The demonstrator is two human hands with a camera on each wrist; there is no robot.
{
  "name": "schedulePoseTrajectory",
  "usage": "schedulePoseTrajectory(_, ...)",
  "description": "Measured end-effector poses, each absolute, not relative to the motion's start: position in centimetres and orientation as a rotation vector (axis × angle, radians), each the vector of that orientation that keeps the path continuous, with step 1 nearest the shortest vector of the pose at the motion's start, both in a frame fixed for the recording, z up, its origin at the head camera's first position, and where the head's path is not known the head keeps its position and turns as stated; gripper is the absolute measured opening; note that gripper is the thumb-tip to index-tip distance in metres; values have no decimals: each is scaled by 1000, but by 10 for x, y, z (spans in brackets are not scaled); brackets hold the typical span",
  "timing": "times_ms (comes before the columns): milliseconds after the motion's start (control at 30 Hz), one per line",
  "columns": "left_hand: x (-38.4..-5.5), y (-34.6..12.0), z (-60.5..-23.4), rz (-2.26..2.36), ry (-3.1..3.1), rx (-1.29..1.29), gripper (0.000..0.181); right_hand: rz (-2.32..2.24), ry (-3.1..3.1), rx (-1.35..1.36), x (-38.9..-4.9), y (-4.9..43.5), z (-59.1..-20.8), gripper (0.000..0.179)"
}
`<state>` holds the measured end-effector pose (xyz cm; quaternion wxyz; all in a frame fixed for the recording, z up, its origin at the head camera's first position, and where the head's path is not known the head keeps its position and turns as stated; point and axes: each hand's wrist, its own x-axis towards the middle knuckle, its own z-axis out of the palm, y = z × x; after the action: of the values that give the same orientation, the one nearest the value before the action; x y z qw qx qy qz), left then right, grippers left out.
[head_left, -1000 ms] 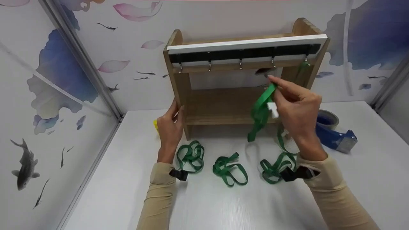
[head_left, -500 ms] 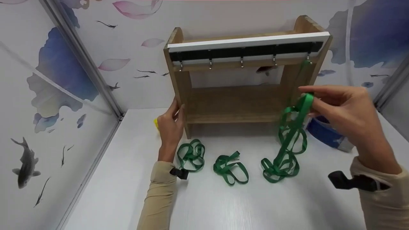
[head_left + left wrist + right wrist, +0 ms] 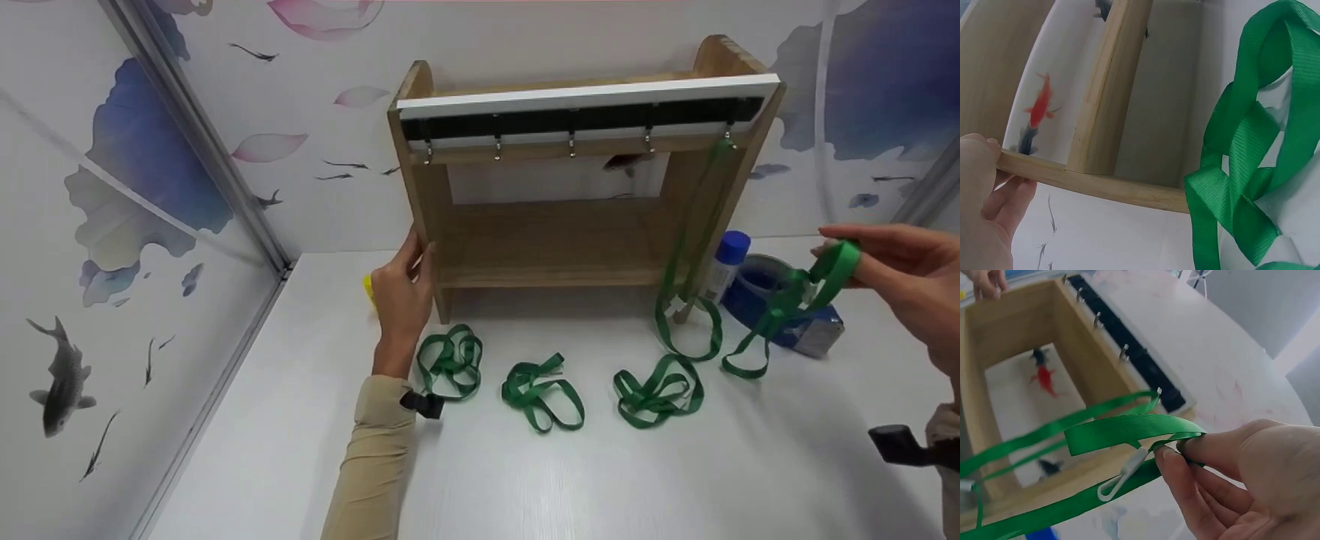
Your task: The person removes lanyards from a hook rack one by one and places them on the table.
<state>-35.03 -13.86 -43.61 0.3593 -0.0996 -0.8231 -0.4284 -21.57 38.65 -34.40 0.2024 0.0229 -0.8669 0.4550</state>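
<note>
My left hand (image 3: 403, 300) grips the left side panel of a wooden shelf (image 3: 555, 244), thumb on one face and fingers on the other. Off to the right, my right hand (image 3: 911, 281) pinches a green lanyard (image 3: 838, 262) by its strap; a white plastic clip (image 3: 1129, 467) dangles from it in the right wrist view. Along the shelf's top front runs a black strip (image 3: 540, 124) with several metal hooks (image 3: 572, 145). A second green lanyard (image 3: 679, 247) hangs from the rightmost hook, its lower loop reaching the table.
Three coiled green lanyards (image 3: 450, 362) lie on the white table (image 3: 510, 487) before the shelf. Right of the shelf stand a blue-capped glue stick (image 3: 727, 259) and a blue tape dispenser (image 3: 810, 330). Something yellow (image 3: 368, 289) shows behind my left hand.
My right hand has moved right, away from the shelf front, carrying the pinched lanyard off the table coils. The left hand keeps its hold on the side panel.
</note>
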Motion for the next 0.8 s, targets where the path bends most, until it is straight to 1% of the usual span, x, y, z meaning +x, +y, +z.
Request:
schedulePoseTrajectory(133,-350,-138,-436,-1117,-2126,-261,51,1177,-2601,0,-218,403,-362,40)
schedulePoseTrajectory(233,-349,-138,-436,-1123,-2122,-259,51,1059,-2788,3,-223,412,-372,37)
schedulePoseTrajectory(333,-349,-139,-436,-1131,-2116,-254,51,921,-2988,109,-232,417,-382,31)
schedulePoseTrajectory(400,-349,-140,-437,-1133,-2117,-253,51,825,-3114,192,-239,416,-389,29)
schedulePoseTrajectory(667,-349,-141,-437,-1150,-2118,-258,52,736,-3280,527,-255,394,-423,30)
schedulePoseTrajectory(800,-349,-139,-436,-1156,-2126,-255,52,753,-3289,583,-254,384,-430,35)
